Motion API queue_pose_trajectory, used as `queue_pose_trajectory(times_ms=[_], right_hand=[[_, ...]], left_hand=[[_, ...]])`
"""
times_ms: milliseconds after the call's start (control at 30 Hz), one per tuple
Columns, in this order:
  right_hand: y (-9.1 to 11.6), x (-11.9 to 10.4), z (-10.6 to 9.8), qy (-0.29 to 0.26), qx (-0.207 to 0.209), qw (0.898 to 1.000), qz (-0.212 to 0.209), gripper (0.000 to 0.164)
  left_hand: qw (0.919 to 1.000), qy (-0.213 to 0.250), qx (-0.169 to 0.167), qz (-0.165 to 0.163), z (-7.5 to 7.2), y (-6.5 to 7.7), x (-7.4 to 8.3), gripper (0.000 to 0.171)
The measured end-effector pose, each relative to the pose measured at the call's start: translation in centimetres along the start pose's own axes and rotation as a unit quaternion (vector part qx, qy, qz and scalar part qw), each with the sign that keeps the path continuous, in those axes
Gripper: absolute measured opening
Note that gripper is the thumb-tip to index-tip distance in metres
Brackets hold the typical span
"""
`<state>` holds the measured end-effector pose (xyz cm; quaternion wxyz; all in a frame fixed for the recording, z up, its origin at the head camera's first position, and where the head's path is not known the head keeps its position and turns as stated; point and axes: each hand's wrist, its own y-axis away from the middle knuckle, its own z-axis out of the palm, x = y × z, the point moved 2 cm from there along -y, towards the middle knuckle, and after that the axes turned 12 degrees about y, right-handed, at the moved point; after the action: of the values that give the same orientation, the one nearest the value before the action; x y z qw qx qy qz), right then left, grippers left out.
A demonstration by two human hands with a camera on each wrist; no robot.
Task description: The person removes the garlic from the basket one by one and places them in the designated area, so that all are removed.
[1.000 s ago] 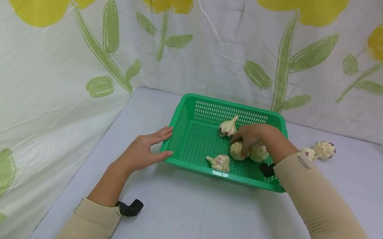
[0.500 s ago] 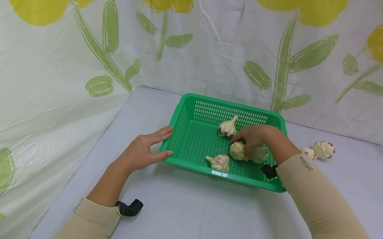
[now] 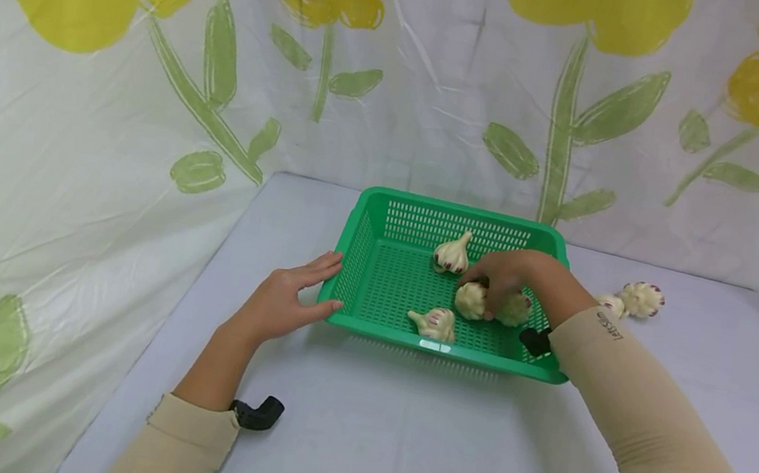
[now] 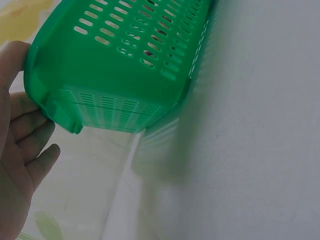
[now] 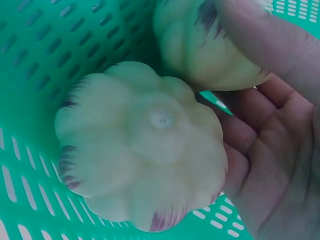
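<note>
At the right of the basket (image 3: 372, 326), inside it, the person's right hand (image 3: 508, 270) grasps a bulb (image 3: 471, 300) of garlic between thumb and fingers. Just to its right in the basket sits a second bulb (image 3: 514, 310); the right wrist view shows it beside the curled fingers, a pale nub facing the camera and purple streaks round its sides. Whether those two bulbs touch cannot be told. Near the basket's back wall a third bulb (image 3: 452, 255) stands with its stem toward that wall, and close to the front wall a fourth bulb (image 3: 437, 324) lies with its stem toward the basket's left side.

At the left rim of the basket, the left hand (image 3: 286, 300) is spread and relaxed, touching the rim, its thumb by the front left corner.

Well to the right of the basket, on the surface (image 3: 344, 448), an outer bulb (image 3: 643, 299) lies next to a half-hidden bulb (image 3: 611, 303), partly covered by the right sleeve (image 3: 630, 404). In front of the basket, the left sleeve (image 3: 187, 439) ends below a black wrist mount (image 3: 258, 412). Behind the basket hangs a flowered cloth (image 3: 420, 126).
</note>
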<state>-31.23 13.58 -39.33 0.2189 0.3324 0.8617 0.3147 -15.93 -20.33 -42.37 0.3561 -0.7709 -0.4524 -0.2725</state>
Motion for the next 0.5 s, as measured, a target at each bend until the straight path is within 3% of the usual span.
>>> queue_pose_trajectory(times_ms=[200, 500], right_hand=[[-0.27, 0.18, -0.04, -0.052, 0.016, 0.998, -0.022, 0.068], [-0.19, 0.34, 0.0, -0.1, 0.077, 0.991, -0.039, 0.079]], left_hand=[[1.0, -0.001, -0.001, 0.0, 0.0, 0.07, 0.07, 0.063], [1.0, -0.001, 0.001, 0.006, 0.06, 0.18, -0.06, 0.062]])
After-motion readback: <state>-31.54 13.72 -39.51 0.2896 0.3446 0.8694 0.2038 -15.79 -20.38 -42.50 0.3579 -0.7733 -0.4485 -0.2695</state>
